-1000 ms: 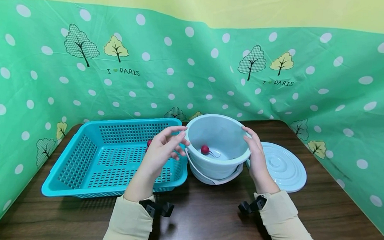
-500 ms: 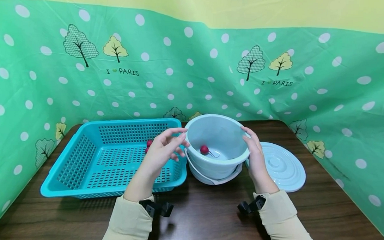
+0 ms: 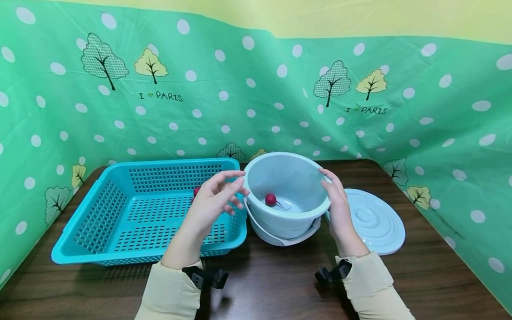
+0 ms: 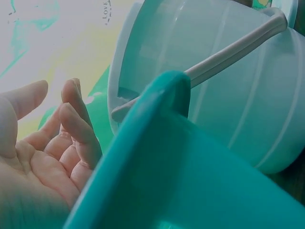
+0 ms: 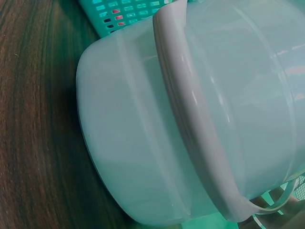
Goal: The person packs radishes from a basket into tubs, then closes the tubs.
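Observation:
A pale blue bucket (image 3: 285, 227) stands at the table's middle, its grey carrying handle (image 5: 190, 114) hanging down the near side. One red radish (image 3: 270, 199) with a thin pale root lies on the bucket's floor. My left hand (image 3: 208, 203) hovers above the basket's right side, fingers loosely bent, fingertips near the bucket's left rim. In the left wrist view these fingers (image 4: 78, 129) are apart from the bucket and hold nothing. My right hand (image 3: 339, 210) is at the bucket's right rim, fingers relaxed; whether it touches the rim is unclear. The right wrist view mostly shows the bucket wall.
A turquoise perforated basket (image 3: 91, 257) stands at the left, right beside the bucket. Red radishes (image 3: 196, 191) in it are partly hidden behind my left hand. The round pale blue lid (image 3: 378, 225) lies at the right on the dark wooden table (image 3: 259, 301). A green printed cloth (image 3: 242, 74) hangs behind.

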